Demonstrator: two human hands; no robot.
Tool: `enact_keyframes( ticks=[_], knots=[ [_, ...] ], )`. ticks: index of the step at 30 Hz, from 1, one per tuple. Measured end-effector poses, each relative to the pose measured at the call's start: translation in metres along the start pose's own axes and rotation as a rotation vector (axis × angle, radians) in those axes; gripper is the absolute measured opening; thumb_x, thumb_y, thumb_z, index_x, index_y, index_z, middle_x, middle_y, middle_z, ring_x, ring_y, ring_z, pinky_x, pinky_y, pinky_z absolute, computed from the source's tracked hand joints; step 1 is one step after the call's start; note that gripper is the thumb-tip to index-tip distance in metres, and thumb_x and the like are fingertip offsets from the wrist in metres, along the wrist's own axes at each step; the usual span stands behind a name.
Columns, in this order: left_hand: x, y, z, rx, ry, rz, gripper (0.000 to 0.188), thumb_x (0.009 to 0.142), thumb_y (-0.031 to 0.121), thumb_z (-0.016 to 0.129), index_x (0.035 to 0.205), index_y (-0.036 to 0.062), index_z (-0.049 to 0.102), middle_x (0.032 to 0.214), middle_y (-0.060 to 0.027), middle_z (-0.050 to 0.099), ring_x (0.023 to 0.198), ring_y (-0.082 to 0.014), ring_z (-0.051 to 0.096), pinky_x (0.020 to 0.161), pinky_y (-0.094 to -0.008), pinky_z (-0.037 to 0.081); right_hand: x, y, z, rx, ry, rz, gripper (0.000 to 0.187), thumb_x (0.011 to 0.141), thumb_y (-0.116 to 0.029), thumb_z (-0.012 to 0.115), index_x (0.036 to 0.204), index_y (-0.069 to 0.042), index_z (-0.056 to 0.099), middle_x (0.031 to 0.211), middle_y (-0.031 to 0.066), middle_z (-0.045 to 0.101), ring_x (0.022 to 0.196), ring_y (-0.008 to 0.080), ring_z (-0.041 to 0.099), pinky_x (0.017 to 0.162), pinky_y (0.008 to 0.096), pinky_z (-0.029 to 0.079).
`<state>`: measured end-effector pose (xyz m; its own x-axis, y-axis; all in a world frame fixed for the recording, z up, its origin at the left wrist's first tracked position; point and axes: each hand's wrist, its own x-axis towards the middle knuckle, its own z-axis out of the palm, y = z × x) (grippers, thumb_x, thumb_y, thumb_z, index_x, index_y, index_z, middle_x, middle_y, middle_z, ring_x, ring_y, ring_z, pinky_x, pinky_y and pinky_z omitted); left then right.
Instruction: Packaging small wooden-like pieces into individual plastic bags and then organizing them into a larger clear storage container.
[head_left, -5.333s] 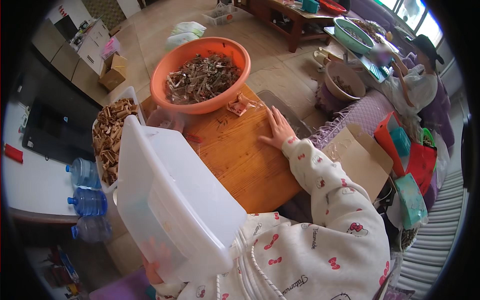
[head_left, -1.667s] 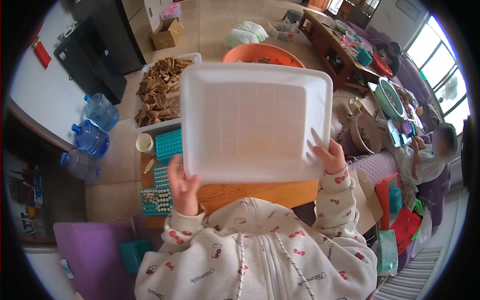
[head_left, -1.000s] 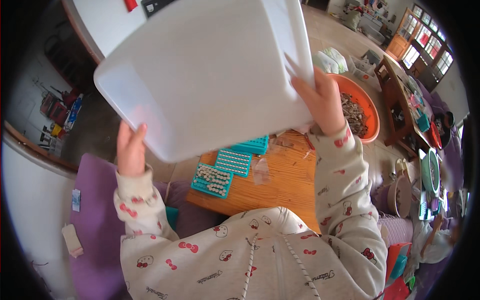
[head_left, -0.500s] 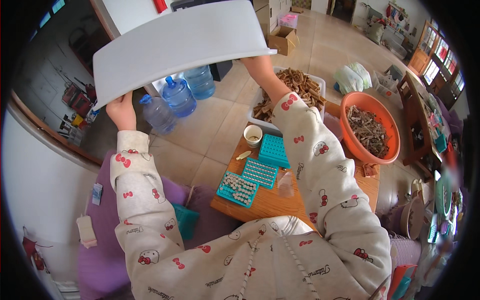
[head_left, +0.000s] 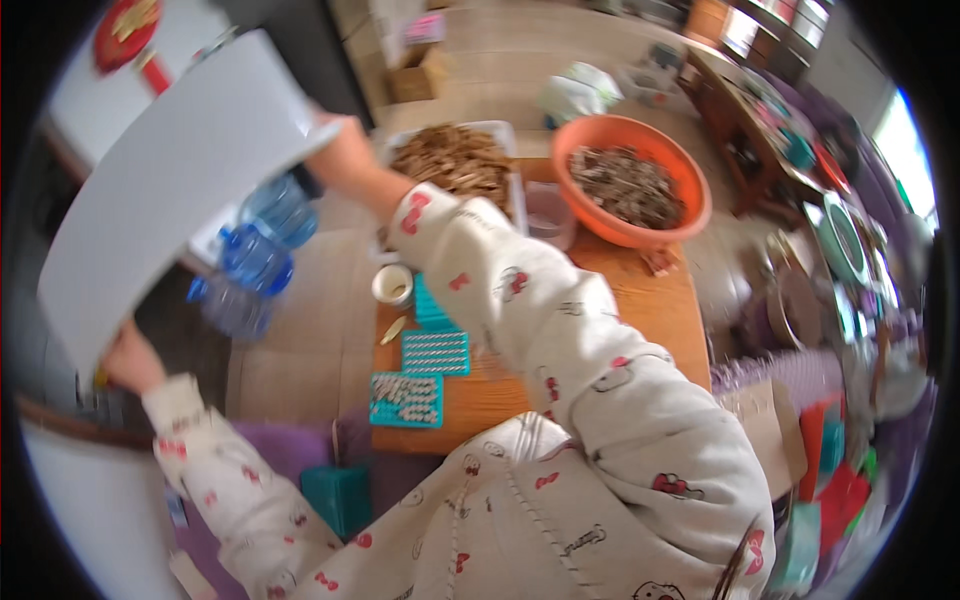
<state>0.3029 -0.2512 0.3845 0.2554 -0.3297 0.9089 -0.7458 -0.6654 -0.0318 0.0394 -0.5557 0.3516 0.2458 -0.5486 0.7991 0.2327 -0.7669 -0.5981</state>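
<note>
A large white plastic bin (head_left: 180, 150) is held up at the far left, tilted and blurred by motion, with a smooth side facing me. My left hand (head_left: 132, 362) grips its lower left edge, fingers partly hidden behind it. At the opposite, upper right end, my right hand (head_left: 345, 155) is closed on the rim, its fingertips out of sight. Three blue-tinted water jugs (head_left: 258, 258) stand on the floor behind and below the bin. What the bin holds, if anything, cannot be seen.
On the wooden table (head_left: 640, 310) are teal trays (head_left: 435, 352) of small pale pieces and a paper cup (head_left: 392, 286). Beyond it stand a white tub (head_left: 506, 135) of brown strips and an orange basin (head_left: 690, 200) of greyish-brown scraps. A cardboard box (head_left: 418, 75) sits farther off.
The whole view has turned to the right. In it the white bin has shifted left and tilted more steeply, my left hand lower than before. Both hands keep hold of it.
</note>
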Motion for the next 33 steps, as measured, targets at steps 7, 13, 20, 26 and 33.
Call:
enact_keyframes(
  ticks=[7,13,20,26,33],
  knots=[
    [0.015,0.153,-0.055,-1.691,-0.567,-0.171,0.045,0.093,0.011,0.05,0.132,-0.0066,0.035,0.132,-0.0178,0.044,0.121,-0.0266,0.046,0.105,-0.0397,0.033,-0.004,0.014,-0.187,-0.436,-0.089,0.476,0.031,0.07,-0.015,0.065,0.096,0.001,0.066,0.083,0.0199,0.066,0.077,0.0298,0.066,0.068,0.0364,0.053],
    [-0.039,0.222,-0.018,-1.784,-0.843,-0.003,0.028,0.089,0.015,0.056,0.111,-0.0032,0.055,0.114,-0.0181,0.056,0.106,-0.0283,0.055,0.098,-0.0404,0.04,-0.078,0.011,-0.415,-0.545,0.013,0.713,0.036,0.073,-0.02,0.066,0.099,0.005,0.063,0.082,0.0156,0.066,0.069,0.0217,0.066,0.062,0.0319,0.053],
    [-0.082,0.306,-0.057,-1.9,-1.064,0.272,0.014,0.086,0.006,0.057,0.095,-0.0022,0.063,0.092,-0.0142,0.063,0.086,-0.0201,0.059,0.079,-0.029,0.046,-0.141,-0.026,-0.528,-0.645,0.3,1.137,0.036,0.076,-0.02,0.063,0.091,0.013,0.063,0.074,0.0165,0.065,0.057,0.0251,0.065,0.048,0.033,0.054],
    [-0.136,0.378,-0.086,-1.662,-1.407,0.3,0.008,0.082,0.0,0.059,0.087,-0.0027,0.065,0.087,-0.0112,0.064,0.084,-0.0199,0.061,0.076,-0.0273,0.046,-0.151,-0.043,-0.539,-0.473,0.358,1.144,0.035,0.083,-0.027,0.059,0.084,0.007,0.065,0.071,0.0129,0.064,0.052,0.0161,0.062,0.048,0.0248,0.053],
    [-0.217,0.423,-0.141,-1.659,-1.636,0.79,0.012,0.08,0.003,0.062,0.09,-0.0004,0.067,0.093,-0.0132,0.066,0.088,-0.0247,0.064,0.08,-0.0316,0.049,-0.256,-0.048,-0.603,-0.237,0.678,0.741,0.026,0.085,-0.023,0.059,0.095,0.0,0.065,0.072,0.0081,0.064,0.052,0.0145,0.057,0.051,0.0257,0.052]
  ],
)
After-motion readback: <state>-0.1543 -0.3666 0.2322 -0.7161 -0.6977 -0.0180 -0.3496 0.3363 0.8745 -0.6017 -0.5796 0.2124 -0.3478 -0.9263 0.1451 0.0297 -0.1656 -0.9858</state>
